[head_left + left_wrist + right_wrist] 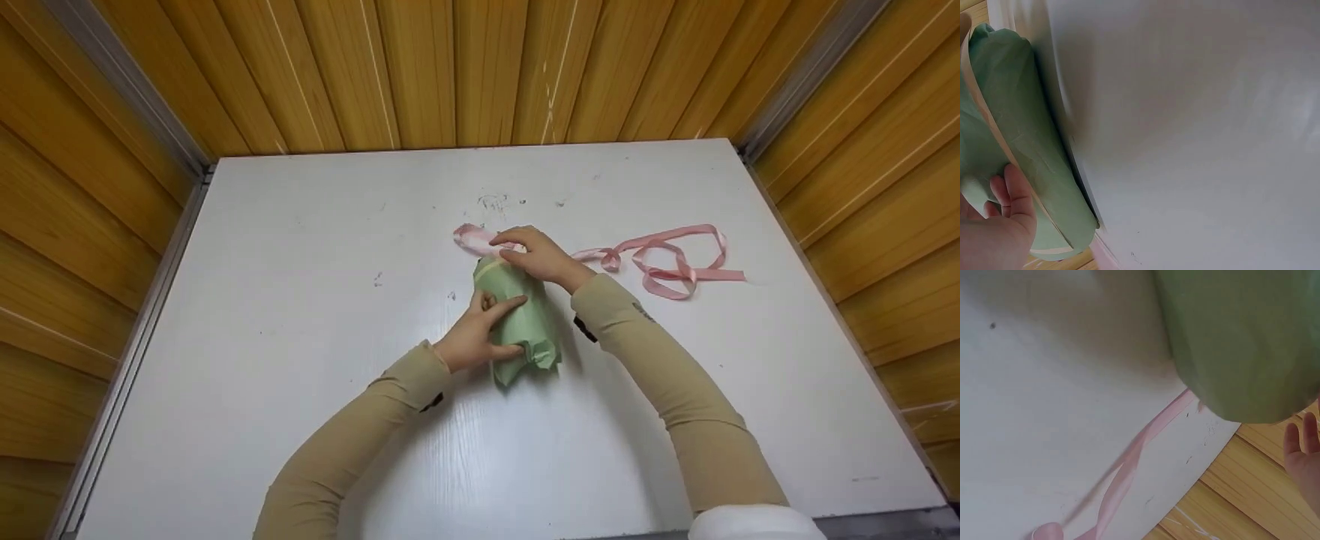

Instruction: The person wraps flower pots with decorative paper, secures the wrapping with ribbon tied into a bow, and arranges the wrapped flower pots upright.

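A roughly cylindrical package wrapped in green paper [528,319] lies on the table, with crumpled folds at its near end. My left hand [471,336] holds its left side, thumb near the closer end and index finger across the top. In the left wrist view the fingers [1019,197] bend against the paper beside a pale edge strip [994,125]. My right hand [541,256] reaches over the far end, its fingers extended past the package. In the right wrist view its fingertips [1292,436] show beside the rounded end. Pink ribbon [472,238] lies just beyond that end.
The ribbon's long tail [679,274] curls in loops across the white table [300,315] to the right. Wood-patterned panels [420,75] stand at the back and on both sides, with metal posts [135,75] at the corners.
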Motion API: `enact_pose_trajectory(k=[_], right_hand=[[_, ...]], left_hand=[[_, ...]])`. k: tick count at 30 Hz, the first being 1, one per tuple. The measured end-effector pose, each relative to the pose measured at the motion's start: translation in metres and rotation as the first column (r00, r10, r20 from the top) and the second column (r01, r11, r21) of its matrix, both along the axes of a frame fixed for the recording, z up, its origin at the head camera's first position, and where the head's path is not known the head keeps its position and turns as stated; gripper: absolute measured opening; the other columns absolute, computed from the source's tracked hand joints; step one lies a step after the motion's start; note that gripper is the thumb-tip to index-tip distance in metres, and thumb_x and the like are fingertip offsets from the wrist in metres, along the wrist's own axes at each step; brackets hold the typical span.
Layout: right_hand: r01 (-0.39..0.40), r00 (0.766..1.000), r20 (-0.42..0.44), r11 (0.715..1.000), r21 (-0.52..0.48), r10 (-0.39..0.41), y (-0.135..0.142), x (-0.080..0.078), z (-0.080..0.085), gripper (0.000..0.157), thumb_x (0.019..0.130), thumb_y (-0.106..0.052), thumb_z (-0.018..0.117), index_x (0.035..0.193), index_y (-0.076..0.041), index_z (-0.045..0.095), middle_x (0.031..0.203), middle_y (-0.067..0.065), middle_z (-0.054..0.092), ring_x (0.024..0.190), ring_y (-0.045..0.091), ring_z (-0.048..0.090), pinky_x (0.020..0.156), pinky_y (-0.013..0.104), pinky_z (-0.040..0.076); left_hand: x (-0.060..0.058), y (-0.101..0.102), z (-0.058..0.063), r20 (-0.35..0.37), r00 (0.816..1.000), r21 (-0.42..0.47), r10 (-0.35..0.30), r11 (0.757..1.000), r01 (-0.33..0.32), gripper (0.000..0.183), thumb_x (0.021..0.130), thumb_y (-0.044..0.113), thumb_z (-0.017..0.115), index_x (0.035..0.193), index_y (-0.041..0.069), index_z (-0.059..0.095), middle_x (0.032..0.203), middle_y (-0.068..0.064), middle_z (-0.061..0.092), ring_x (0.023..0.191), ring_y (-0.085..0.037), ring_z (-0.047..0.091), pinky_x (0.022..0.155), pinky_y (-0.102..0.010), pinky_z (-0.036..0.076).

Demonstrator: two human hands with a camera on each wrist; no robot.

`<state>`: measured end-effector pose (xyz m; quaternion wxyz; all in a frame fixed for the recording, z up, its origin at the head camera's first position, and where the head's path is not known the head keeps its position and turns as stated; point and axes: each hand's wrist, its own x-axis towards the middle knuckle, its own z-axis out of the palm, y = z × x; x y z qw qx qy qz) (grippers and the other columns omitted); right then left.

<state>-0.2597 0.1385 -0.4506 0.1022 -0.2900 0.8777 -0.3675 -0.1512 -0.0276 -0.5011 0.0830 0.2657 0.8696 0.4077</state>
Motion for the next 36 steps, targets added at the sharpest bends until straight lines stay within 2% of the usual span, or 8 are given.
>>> enact_pose_trajectory(k=[4, 8, 12, 15, 18, 24, 27, 36], right_hand=[[0.004, 0.998, -0.062, 0.999, -0.051, -0.008, 0.017, 0.009, -0.009, 0.038, 0.093, -0.024, 0.060, 0.125, -0.002, 0.058, 0.132, 0.019, 0.053, 0.127, 0.034, 0.042, 0.108, 0.050, 0.031], [-0.022, 0.997, -0.077, 0.998, -0.067, 0.017, 0.036, 0.024, -0.022, 0.075, 0.083, -0.055, 0.064, 0.135, -0.004, 0.049, 0.140, 0.017, 0.044, 0.133, 0.032, 0.035, 0.111, 0.051, 0.028], [-0.114, 0.989, -0.101, 0.993, -0.041, 0.109, 0.048, 0.038, -0.033, 0.115, 0.065, -0.082, 0.054, 0.145, -0.002, 0.033, 0.149, 0.020, 0.032, 0.138, 0.037, 0.026, 0.111, 0.057, 0.023], [-0.209, 0.972, -0.112, 0.978, -0.023, 0.205, 0.049, 0.047, -0.037, 0.127, 0.060, -0.087, 0.052, 0.148, 0.001, 0.024, 0.153, 0.022, 0.021, 0.141, 0.041, 0.017, 0.110, 0.062, 0.017], [-0.268, 0.959, -0.100, 0.963, -0.002, 0.266, 0.047, 0.051, -0.039, 0.131, 0.059, -0.087, 0.053, 0.149, 0.003, 0.019, 0.156, 0.022, 0.013, 0.142, 0.041, 0.009, 0.110, 0.064, 0.013], [-0.289, 0.955, -0.055, 0.956, 0.048, 0.291, 0.043, 0.054, -0.041, 0.140, 0.055, -0.088, 0.055, 0.149, 0.004, 0.009, 0.157, 0.021, 0.001, 0.143, 0.042, -0.002, 0.111, 0.064, 0.008], [-0.308, 0.949, -0.061, 0.950, 0.055, 0.311, 0.042, 0.055, -0.042, 0.139, 0.058, -0.085, 0.059, 0.149, 0.006, 0.007, 0.156, 0.024, -0.001, 0.143, 0.044, -0.004, 0.111, 0.065, 0.006], [-0.292, 0.951, -0.089, 0.955, 0.042, 0.295, 0.038, 0.056, -0.044, 0.117, 0.066, -0.048, 0.081, 0.148, 0.005, 0.015, 0.156, 0.024, 0.003, 0.143, 0.044, -0.003, 0.111, 0.064, 0.005]], left_hand=[[0.000, 0.000, 0.000, -0.008, 1.000, -0.002, 0.003, 1.000, -0.003, 0.073, 0.081, 0.028, 0.076, 0.144, 0.016, 0.041, 0.112, -0.012, 0.027, 0.100, -0.022, 0.039, 0.089, -0.035, 0.044], [0.000, 0.001, -0.001, -0.014, 1.000, -0.017, 0.006, 1.000, -0.006, 0.074, 0.081, 0.029, 0.076, 0.144, 0.016, 0.040, 0.111, -0.011, 0.028, 0.099, -0.021, 0.039, 0.089, -0.035, 0.045], [0.000, 0.001, -0.002, -0.010, 1.000, -0.029, 0.002, 1.000, -0.003, 0.074, 0.082, 0.030, 0.075, 0.145, 0.018, 0.039, 0.108, -0.009, 0.028, 0.097, -0.020, 0.039, 0.088, -0.034, 0.045], [0.000, 0.001, -0.002, -0.012, 1.000, -0.040, 0.001, 0.999, -0.002, 0.075, 0.081, 0.030, 0.075, 0.145, 0.017, 0.038, 0.109, -0.010, 0.028, 0.099, -0.021, 0.039, 0.090, -0.035, 0.045], [0.000, 0.000, -0.001, -0.022, 1.000, -0.044, 0.000, 0.999, -0.001, 0.075, 0.081, 0.031, 0.075, 0.145, 0.017, 0.038, 0.112, -0.012, 0.029, 0.101, -0.022, 0.040, 0.092, -0.037, 0.045], [0.000, 0.000, 0.000, -0.021, 1.000, -0.043, -0.012, 0.999, 0.011, 0.078, 0.081, 0.030, 0.076, 0.146, 0.016, 0.036, 0.114, -0.013, 0.030, 0.101, -0.023, 0.041, 0.091, -0.037, 0.047], [0.000, 0.000, 0.000, -0.014, 1.000, -0.040, -0.017, 0.999, 0.016, 0.078, 0.081, 0.029, 0.075, 0.147, 0.015, 0.035, 0.113, -0.013, 0.031, 0.100, -0.023, 0.042, 0.090, -0.038, 0.047], [-0.001, -0.004, -0.002, -0.005, 1.000, -0.058, -0.027, 0.998, 0.026, 0.088, 0.077, 0.030, 0.079, 0.148, 0.016, 0.028, 0.128, -0.019, 0.029, 0.115, -0.032, 0.046, 0.098, -0.042, 0.044]])
